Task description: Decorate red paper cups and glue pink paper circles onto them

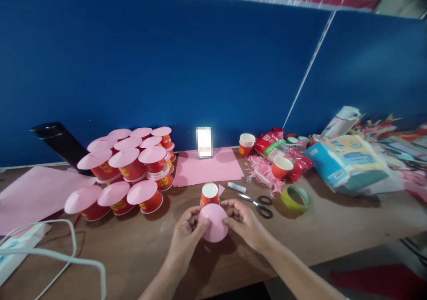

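Note:
Both my hands hold a round pink paper cone [213, 222] just above the wooden table [133, 246]. My left hand [187, 233] pinches its left edge with thumb and fingers. My right hand [243, 222] pinches the right edge the same way. Directly behind the cone stands a red paper cup [210, 194], open end up. To the left sits a pile of several red cups capped with pink paper cones [133, 166].
Scissors [258, 203], a glue stick [236, 187] and a green tape roll [295, 197] lie right of the hands. Pink paper sheets [208, 166], stacked cups [246, 144], a red packet [273, 144], pink scraps [262, 168], a blue tissue pack [343, 162], a black bottle [62, 144], white cable [66, 255].

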A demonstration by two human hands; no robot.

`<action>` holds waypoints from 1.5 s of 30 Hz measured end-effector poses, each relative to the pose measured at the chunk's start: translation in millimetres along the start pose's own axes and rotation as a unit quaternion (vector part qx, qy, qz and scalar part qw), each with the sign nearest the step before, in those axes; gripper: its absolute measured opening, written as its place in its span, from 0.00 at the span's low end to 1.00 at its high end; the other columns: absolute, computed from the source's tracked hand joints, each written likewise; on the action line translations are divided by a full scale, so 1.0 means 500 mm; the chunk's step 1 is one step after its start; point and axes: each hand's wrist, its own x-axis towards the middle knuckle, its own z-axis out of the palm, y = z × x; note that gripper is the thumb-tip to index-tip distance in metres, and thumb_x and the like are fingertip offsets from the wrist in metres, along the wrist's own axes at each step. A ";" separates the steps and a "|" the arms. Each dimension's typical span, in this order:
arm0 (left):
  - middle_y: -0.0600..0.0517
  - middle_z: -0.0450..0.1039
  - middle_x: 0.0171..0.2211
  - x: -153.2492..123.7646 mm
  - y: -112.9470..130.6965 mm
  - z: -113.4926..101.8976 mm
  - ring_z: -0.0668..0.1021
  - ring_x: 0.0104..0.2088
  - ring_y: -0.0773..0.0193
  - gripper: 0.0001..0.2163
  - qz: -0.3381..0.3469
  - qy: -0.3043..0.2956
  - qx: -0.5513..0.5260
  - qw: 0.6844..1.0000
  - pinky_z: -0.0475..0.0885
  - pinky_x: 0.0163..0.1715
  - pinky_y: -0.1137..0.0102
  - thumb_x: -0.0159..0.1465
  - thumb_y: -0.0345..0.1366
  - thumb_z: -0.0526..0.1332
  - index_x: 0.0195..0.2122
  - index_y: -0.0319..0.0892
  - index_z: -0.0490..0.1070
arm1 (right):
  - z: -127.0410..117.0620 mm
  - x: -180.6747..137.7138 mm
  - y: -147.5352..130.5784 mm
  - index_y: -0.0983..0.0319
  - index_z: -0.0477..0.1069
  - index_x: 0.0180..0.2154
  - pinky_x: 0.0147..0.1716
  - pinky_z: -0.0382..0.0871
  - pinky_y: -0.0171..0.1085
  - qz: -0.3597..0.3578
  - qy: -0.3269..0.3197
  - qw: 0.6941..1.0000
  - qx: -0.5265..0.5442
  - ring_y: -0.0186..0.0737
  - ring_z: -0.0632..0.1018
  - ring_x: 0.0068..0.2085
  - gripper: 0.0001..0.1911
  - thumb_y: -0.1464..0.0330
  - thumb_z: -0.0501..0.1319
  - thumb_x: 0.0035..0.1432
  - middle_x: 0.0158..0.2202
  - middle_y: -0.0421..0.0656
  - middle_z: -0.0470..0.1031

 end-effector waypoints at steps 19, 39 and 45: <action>0.54 0.72 0.24 0.163 0.093 0.025 0.70 0.20 0.73 0.26 0.040 0.098 0.059 0.993 0.64 0.19 0.77 0.43 0.48 0.72 0.37 0.34 0.73 | -0.027 0.185 -0.023 0.62 0.67 0.42 0.26 0.70 0.32 -0.071 0.092 0.993 0.012 0.30 0.72 0.27 0.23 0.62 0.68 0.45 0.32 0.38 0.68; 0.48 0.75 0.29 0.167 0.034 0.010 0.73 0.26 0.67 0.30 0.030 0.092 0.086 0.992 0.65 0.24 0.74 0.44 0.52 0.70 0.41 0.33 0.72 | -0.037 0.181 0.013 0.62 0.67 0.43 0.33 0.70 0.35 -0.086 0.099 0.991 -0.032 0.35 0.74 0.33 0.22 0.62 0.68 0.46 0.33 0.39 0.71; 0.47 0.74 0.30 0.165 0.028 0.010 0.72 0.27 0.68 0.29 0.039 0.084 0.095 0.991 0.64 0.23 0.74 0.46 0.53 0.68 0.41 0.33 0.72 | -0.035 0.180 0.012 0.62 0.68 0.42 0.34 0.70 0.36 -0.084 0.102 0.990 -0.041 0.35 0.74 0.33 0.21 0.62 0.67 0.47 0.33 0.40 0.71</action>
